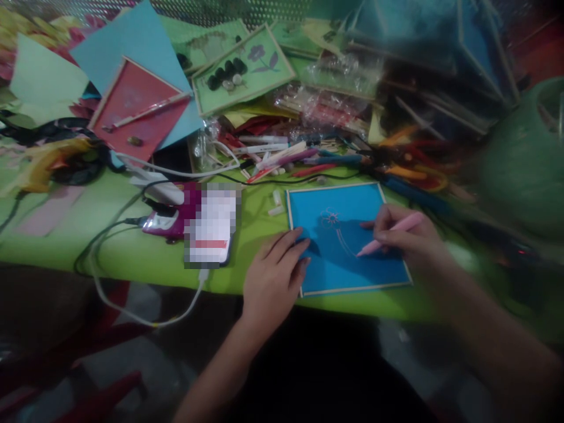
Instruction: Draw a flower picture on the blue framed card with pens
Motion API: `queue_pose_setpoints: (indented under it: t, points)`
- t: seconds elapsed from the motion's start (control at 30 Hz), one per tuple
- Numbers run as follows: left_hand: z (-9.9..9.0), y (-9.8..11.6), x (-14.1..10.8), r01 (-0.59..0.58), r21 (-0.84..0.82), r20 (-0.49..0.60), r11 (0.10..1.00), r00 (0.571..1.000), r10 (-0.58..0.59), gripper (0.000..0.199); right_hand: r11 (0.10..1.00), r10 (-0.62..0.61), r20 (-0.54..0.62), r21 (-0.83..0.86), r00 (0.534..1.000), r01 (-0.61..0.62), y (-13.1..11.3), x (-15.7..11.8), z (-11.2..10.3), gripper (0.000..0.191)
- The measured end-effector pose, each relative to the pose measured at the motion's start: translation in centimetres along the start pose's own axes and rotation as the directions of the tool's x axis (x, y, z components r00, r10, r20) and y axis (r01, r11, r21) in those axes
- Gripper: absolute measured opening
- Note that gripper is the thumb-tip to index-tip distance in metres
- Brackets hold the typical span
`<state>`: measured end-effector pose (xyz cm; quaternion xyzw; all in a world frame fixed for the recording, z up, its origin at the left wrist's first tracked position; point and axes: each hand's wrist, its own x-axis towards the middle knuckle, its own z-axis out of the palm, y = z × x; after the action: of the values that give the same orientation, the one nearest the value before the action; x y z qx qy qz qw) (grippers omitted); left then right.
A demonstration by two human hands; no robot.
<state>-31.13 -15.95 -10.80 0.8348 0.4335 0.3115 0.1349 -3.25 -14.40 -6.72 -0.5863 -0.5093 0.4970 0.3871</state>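
I see the blue board [352,270] lying on the green table [163,264], a flower outline with a stem on it. My right hand [403,232] is closed around a pink pen [390,235], tip at the stem's lower end; my left hand [279,264] lies nearly flat, fingers over the board's left edge. Beyond, loose pens and scissors [423,176] crowd close; a cabled phone [211,226] sits left.

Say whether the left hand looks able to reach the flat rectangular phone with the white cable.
Probably yes: the phone lies near the left hand, with only green tabletop between them. The hand would just have to leave the blue wood-framed board.
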Motion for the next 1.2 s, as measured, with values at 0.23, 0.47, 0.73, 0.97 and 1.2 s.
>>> queue_pose_setpoints:
  t: [0.23, 0.47, 0.73, 0.97, 1.2]
  points:
    - [-0.08, -0.02, 0.07, -0.004, 0.0, 0.006, 1.0, 1.0, 0.004, 0.025, 0.998, 0.034, -0.001, -0.062, 0.999, -0.034, -0.48, -0.13, 0.22, 0.035]
    - [0.06, -0.03, -0.03, 0.005, -0.007, 0.001, 1.0, 1.0, -0.005, 0.025, 0.997, 0.039, 0.034, -0.064, 0.999, -0.037, 0.2, -0.29, 0.1, 0.031]
    - [0.06, -0.01, 0.0, 0.006, 0.004, 0.0, 1.0, 1.0, -0.006, 0.025, 0.998, -0.025, 0.072, -0.064, 0.997, 0.03, 0.01, -0.22, -0.05, 0.039]
    - [-0.03, 0.02, 0.05, 0.005, -0.001, -0.005, 1.0, 1.0, -0.005, 0.026, 0.996, 0.015, 0.041, -0.09, 0.999, -0.011, -0.16, -0.26, 0.12, 0.037]
    - [-0.06, 0.0, 0.06, -0.004, 0.01, 0.001, 1.0, 1.0, 0.004, 0.025, 0.999, 0.016, 0.033, -0.051, 0.999, -0.014, -0.3, -0.18, 0.04, 0.039]
